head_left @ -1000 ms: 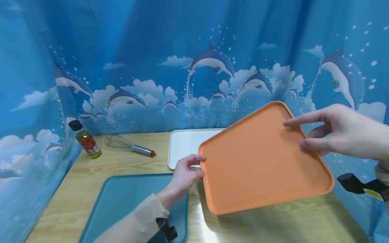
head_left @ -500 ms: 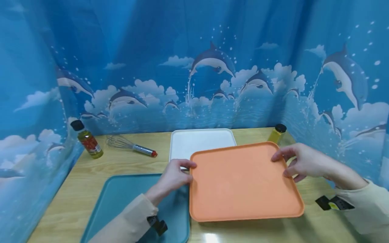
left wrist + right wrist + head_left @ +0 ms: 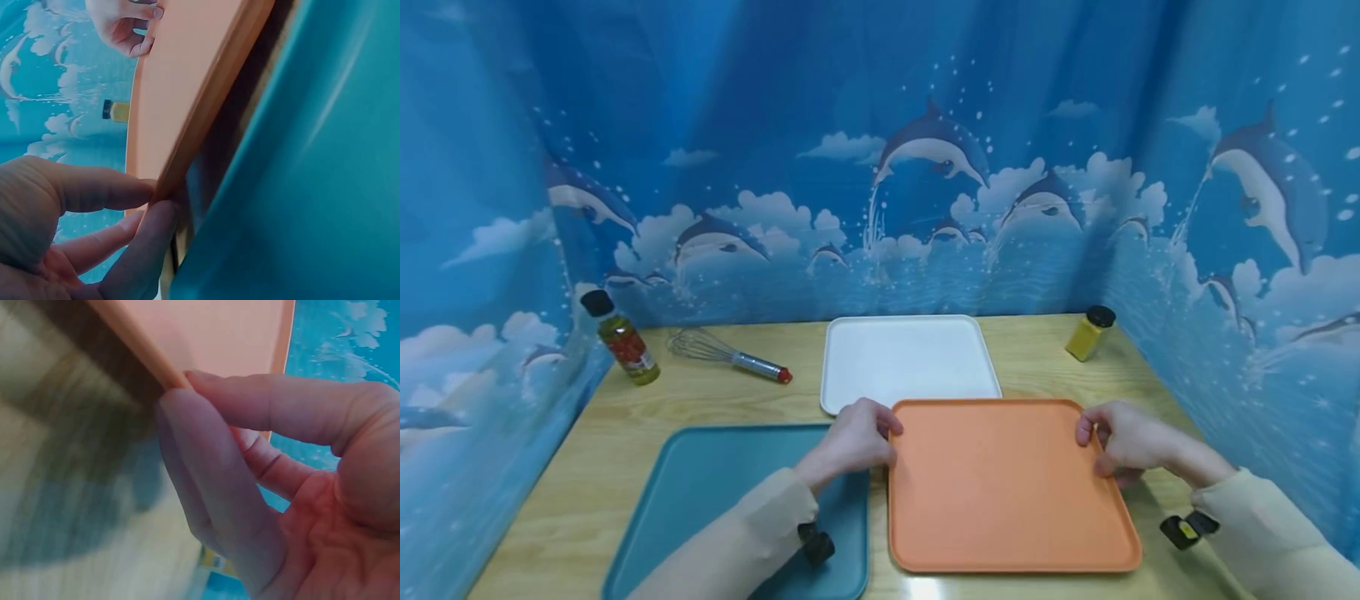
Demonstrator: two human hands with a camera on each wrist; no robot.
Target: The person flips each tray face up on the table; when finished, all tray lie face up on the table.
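Note:
Both hands hold an orange tray (image 3: 1007, 487), nearly level and close over the table in the head view. My left hand (image 3: 859, 437) pinches its left rim near the far corner; the left wrist view shows thumb and fingertips on either side of that rim. On the right rim, also toward the far corner, my right hand (image 3: 1131, 446) has a like pinch, seen close up in the right wrist view. Left of the orange tray lies a teal tray (image 3: 722, 492), partly covered by the left forearm. A white tray (image 3: 910, 358) lies just behind the orange one.
An oil bottle (image 3: 621, 337) with a black cap stands at the back left, and a whisk (image 3: 726, 354) lies beside it. A small yellow jar (image 3: 1090, 333) with a black lid is at the back right. A dolphin-print curtain (image 3: 880, 167) encloses the wooden table (image 3: 557, 492).
The orange tray has come down from a steep tilt to nearly level over the table, both hands holding it throughout. The yellow jar and the white tray's right side now show behind it.

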